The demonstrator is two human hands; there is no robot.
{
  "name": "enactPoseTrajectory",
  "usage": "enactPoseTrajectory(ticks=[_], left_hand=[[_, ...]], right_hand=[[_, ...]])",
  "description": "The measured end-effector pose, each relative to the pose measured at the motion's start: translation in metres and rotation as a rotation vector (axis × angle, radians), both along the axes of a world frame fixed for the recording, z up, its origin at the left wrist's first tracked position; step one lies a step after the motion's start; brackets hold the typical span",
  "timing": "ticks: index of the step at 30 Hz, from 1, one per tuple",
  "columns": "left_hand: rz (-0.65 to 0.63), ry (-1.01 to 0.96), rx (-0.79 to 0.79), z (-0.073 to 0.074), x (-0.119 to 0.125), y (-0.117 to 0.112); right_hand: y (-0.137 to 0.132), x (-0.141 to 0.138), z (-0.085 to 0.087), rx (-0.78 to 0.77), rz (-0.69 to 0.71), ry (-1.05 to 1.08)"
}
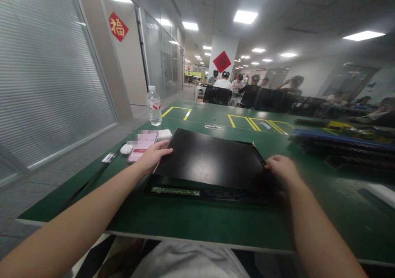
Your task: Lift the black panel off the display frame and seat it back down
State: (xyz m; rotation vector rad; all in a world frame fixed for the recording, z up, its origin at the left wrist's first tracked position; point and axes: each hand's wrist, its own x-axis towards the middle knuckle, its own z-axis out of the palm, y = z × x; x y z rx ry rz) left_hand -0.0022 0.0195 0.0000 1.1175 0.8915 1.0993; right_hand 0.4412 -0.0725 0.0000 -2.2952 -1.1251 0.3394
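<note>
A flat black display panel (203, 156) lies at a slight tilt over a thin black frame (240, 195) on the green table. My left hand (159, 151) grips the panel's left edge, thumb on top and fingers around the side. On the other side, my right hand (279, 167) is closed at the right edge, where a dark strip of the frame sticks out past the panel. Whether it pinches the frame alone or the panel too, I cannot tell. A narrow green circuit board (175, 191) shows under the panel's near edge.
Left of the panel are a lit phone (143, 146), a white mouse-like object (126, 148), a black strap (89, 183) and a water bottle (154, 107). Stacked dark panels (327, 146) stand at right. Yellow tape (243, 119) marks the table (210, 224); people (224, 84) sit beyond.
</note>
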Motion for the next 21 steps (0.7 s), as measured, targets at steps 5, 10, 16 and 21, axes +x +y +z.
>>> enactPoseTrajectory(ticks=[5, 10, 16, 21], left_hand=[[0.073, 0.223, 0.056, -0.005, -0.003, 0.002], [0.05, 0.329, 0.149, -0.007, -0.003, 0.002], [0.011, 0.419, 0.191, -0.012, -0.004, 0.007], [0.034, 0.471, 0.216, -0.013, -0.004, 0.008]], right_hand=[[0.002, 0.002, -0.002, 0.001, -0.006, 0.027], [0.004, 0.004, -0.005, 0.007, -0.017, -0.008], [0.005, 0.007, -0.01, 0.044, -0.015, -0.009], [0.007, 0.01, -0.014, 0.073, -0.033, 0.041]])
